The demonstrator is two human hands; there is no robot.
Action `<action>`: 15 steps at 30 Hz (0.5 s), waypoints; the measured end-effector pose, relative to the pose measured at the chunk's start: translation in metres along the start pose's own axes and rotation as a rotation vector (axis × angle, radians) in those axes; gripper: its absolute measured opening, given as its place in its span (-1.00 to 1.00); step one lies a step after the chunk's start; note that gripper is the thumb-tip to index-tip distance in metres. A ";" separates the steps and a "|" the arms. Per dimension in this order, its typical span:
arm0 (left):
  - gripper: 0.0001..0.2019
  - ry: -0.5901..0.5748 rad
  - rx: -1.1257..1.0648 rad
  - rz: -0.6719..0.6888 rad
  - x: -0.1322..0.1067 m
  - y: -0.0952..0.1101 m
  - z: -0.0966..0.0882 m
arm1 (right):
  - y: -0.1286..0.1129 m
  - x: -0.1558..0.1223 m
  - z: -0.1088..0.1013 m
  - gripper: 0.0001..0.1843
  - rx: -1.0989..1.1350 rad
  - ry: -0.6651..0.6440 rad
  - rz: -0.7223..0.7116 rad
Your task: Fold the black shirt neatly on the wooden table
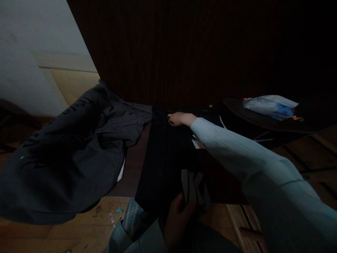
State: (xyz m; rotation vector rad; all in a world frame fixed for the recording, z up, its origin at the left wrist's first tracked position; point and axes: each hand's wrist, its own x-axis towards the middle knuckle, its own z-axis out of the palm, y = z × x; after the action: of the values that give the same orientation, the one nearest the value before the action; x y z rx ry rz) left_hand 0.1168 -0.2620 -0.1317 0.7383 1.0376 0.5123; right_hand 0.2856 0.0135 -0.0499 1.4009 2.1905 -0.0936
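A black garment (163, 158) with grey printed shapes (193, 186) lies across the dark tabletop and hangs over its front edge; the dim light hides what kind of garment it is. My right hand (177, 119) rests at its far end, fingers curled and pinching the cloth. Nearer to me, my left hand (180, 211) is closed on the hanging edge beside the grey print. To the left, a dark grey garment (79, 147) with black lettering is spread out, draping past the table's front edge.
A dark upright panel (158, 52) rises behind the table (135, 168). At the right, a clear plastic bag (271, 105) with blue contents sits on a dark rounded object (237, 112). Below are a wooden floor (89, 228), small scraps and a slatted wooden piece (244, 225).
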 end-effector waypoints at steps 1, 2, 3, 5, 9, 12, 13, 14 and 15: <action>-0.43 -0.016 -0.019 -0.003 -0.001 0.000 -0.002 | 0.001 -0.001 0.001 -0.68 0.012 0.010 -0.015; -0.44 -0.042 -0.061 -0.026 -0.003 -0.001 -0.003 | 0.001 -0.002 0.003 -0.68 0.026 0.017 -0.025; -0.46 -0.072 -0.128 -0.066 -0.004 0.000 -0.004 | 0.002 -0.003 0.004 -0.68 0.041 0.020 -0.029; -0.51 -0.137 -0.282 -0.166 -0.005 0.002 -0.005 | 0.002 -0.005 0.005 -0.69 0.061 0.025 -0.027; -0.61 -0.184 -0.367 -0.379 -0.003 0.010 0.002 | 0.002 -0.007 0.007 -0.70 0.064 0.048 -0.014; -0.64 -0.187 -0.314 -0.403 0.001 0.011 0.011 | 0.003 -0.009 0.008 -0.71 0.063 0.059 -0.021; -0.65 -0.206 -0.293 -0.391 0.002 0.009 0.013 | 0.004 -0.009 0.009 -0.71 0.067 0.061 -0.024; -0.64 -0.241 -0.268 -0.375 0.004 0.006 0.015 | 0.005 -0.009 0.010 -0.71 0.071 0.063 -0.027; -0.64 -0.295 -0.240 -0.358 0.005 0.003 0.015 | 0.006 -0.009 0.012 -0.71 0.078 0.067 -0.029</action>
State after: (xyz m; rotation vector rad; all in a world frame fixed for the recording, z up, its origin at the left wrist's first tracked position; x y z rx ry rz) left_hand 0.1326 -0.2611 -0.1279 0.3876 0.7910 0.2041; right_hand 0.2980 0.0052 -0.0546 1.4342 2.2846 -0.1457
